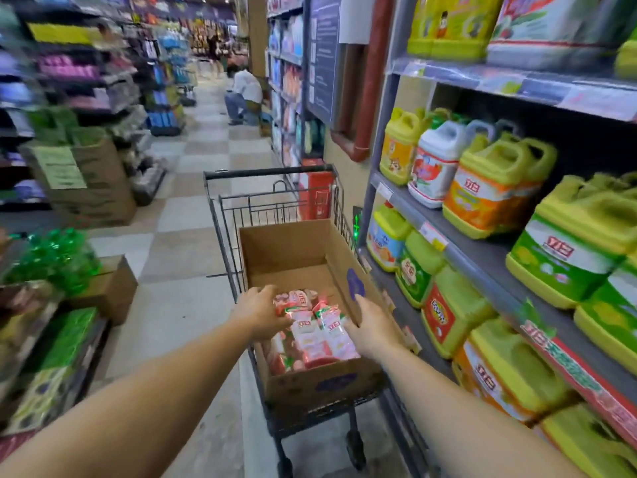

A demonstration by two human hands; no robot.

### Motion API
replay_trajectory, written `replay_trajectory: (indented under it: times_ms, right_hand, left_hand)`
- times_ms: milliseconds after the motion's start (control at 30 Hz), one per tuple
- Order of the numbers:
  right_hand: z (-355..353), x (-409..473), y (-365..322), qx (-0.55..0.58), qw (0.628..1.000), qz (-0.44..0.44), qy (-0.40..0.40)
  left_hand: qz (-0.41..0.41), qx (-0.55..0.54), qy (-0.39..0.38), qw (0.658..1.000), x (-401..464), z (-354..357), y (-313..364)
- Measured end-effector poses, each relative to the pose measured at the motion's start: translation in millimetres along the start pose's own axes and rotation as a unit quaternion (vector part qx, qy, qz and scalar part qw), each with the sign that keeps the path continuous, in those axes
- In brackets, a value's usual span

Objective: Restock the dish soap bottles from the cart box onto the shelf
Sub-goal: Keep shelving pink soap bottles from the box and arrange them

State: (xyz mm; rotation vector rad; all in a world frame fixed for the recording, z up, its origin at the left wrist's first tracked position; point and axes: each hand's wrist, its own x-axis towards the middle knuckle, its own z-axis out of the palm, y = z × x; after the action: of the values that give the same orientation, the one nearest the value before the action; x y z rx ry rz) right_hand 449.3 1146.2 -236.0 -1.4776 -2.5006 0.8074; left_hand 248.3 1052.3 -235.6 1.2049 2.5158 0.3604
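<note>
An open cardboard box (293, 250) sits in a black wire cart (224, 208). Several pink and white dish soap bottles (320, 336) lie in its near half; the far half is bare. My left hand (260, 313) reaches into the box from the left, fingers spread and resting on a pink bottle. My right hand (370, 326) is on the right side of the bottles, against the box's inner right wall, fingers apart. Neither hand is clearly wrapped around a bottle. The grey shelf (482, 257) stands to the right of the cart.
The shelf holds large yellow-green and white detergent jugs (489, 188) on several levels. Cardboard boxes (86, 181) and green packs (55, 257) stand at the left of the aisle. A person (243, 96) crouches far down the checkered floor.
</note>
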Motion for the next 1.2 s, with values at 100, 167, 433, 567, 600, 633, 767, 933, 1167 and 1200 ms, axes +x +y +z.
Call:
replay_trajectory:
  times_ms: [100, 167, 433, 567, 600, 633, 767, 933, 1167, 1200]
  right_hand:
    - [15.5, 27.3, 2.1, 0.037, 0.999, 0.014, -0.023]
    - [24.3, 46.0, 5.3, 0.045, 0.998, 0.020, -0.023]
    - [72.9, 136.1, 17.1, 0.083, 0.989, 0.120, -0.033]
    - [112.5, 177.3, 4.2, 0.110, 0.972, 0.203, -0.035]
    - [123.9, 185.6, -0.1, 0.122, 0.966, 0.225, -0.037]
    - [134.9, 192.7, -4.4, 0.135, 0.959, 0.246, -0.039]
    - [168.7, 217.0, -22.1, 0.174, 0.932, 0.314, -0.056]
    - [189.9, 231.2, -38.3, 0.173, 0.917, 0.344, -0.101]
    - [195.1, 247.4, -35.7, 0.165, 0.903, 0.389, -0.080]
    - [196.1, 249.2, -34.8, 0.159, 0.904, 0.388, -0.084]
  left_hand:
    - [-0.014, -0.009, -0.028, 0.999, 38.9, 5.8, -7.4]
    - [-0.014, -0.010, -0.042, 0.999, 65.6, 8.8, -12.1]
    - [0.035, 0.033, -0.162, 0.986, 204.1, 62.3, -34.6]
    - [0.047, 0.068, -0.240, 0.967, 293.5, 85.5, -56.4]
    - [0.046, 0.076, -0.254, 0.963, 312.2, 90.2, -62.7]
    - [0.043, 0.086, -0.270, 0.958, 330.3, 94.3, -69.0]
    - [0.016, 0.082, -0.347, 0.934, 383.5, 115.3, -87.0]
    - [0.023, 0.101, -0.477, 0.873, 415.7, 174.5, -111.2]
    - [-0.045, 0.021, -0.516, 0.855, 415.3, 175.2, -95.0]
    - [-0.053, 0.007, -0.525, 0.850, 415.8, 174.2, -96.8]
